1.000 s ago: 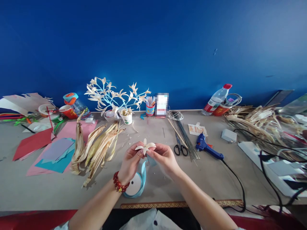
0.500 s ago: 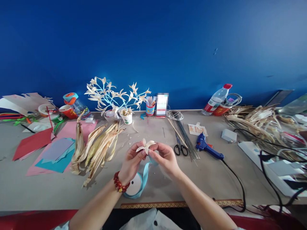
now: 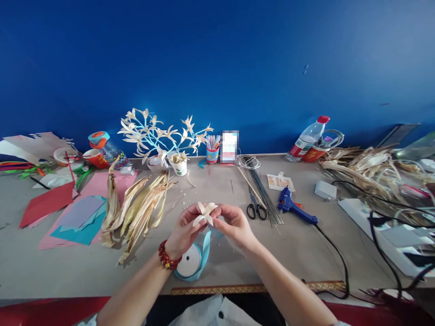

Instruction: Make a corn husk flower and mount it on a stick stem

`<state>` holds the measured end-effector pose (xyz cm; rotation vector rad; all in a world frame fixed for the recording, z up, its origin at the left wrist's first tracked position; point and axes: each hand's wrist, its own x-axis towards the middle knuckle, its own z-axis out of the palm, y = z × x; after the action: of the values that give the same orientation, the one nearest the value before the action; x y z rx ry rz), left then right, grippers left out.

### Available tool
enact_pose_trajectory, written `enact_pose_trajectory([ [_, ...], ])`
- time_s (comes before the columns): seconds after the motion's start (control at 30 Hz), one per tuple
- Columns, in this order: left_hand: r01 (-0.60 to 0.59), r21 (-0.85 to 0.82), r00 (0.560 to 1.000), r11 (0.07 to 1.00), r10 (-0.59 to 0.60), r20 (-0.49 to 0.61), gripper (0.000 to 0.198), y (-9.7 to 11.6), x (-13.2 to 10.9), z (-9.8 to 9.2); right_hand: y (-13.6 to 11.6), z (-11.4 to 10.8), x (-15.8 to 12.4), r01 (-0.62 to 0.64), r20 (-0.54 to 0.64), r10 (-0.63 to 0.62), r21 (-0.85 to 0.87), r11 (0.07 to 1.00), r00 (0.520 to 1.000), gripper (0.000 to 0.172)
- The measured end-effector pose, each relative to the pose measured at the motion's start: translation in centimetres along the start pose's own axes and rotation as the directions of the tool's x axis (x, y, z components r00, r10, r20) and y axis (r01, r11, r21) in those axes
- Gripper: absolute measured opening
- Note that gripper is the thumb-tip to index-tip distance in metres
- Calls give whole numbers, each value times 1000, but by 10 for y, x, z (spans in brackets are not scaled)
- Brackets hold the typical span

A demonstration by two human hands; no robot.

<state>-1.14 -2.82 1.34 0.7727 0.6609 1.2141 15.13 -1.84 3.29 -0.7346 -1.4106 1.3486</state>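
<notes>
A pale four-petalled flower [image 3: 205,214] is above the bench [image 3: 226,269], pinched in the left hand's [image 3: 183,230] fingers. Beside it, the right hand's [image 3: 237,227] fingers curl closed, apparently gripping blue ribbon [image 3: 205,250]. The ribbon roll [image 3: 188,263] lies nearer the body, dried husks [image 3: 144,217] to the left, scissors [image 3: 257,212] and a glue gun [image 3: 295,208] rightward.

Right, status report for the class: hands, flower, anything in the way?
Left hand holds pale flower, four petals spread. Right hand close beside, grip unclear. Blue ribbon nearby; nothing visibly blocking.
</notes>
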Motion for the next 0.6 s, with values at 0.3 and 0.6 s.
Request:
enact_pose_trajectory([
  [0.3, 0, -18, 999, 1000, -1, -45, 30, -3, 0, 4, -5, 3, -2, 296, -11, -318, -332, 895, 948, 17],
  [0.6, -4, 25, 999, 1000, 5, -42, 26, 0, 1, 7, -3, 4, -1, 258, -29, -284, -333, 907, 959, 16],
])
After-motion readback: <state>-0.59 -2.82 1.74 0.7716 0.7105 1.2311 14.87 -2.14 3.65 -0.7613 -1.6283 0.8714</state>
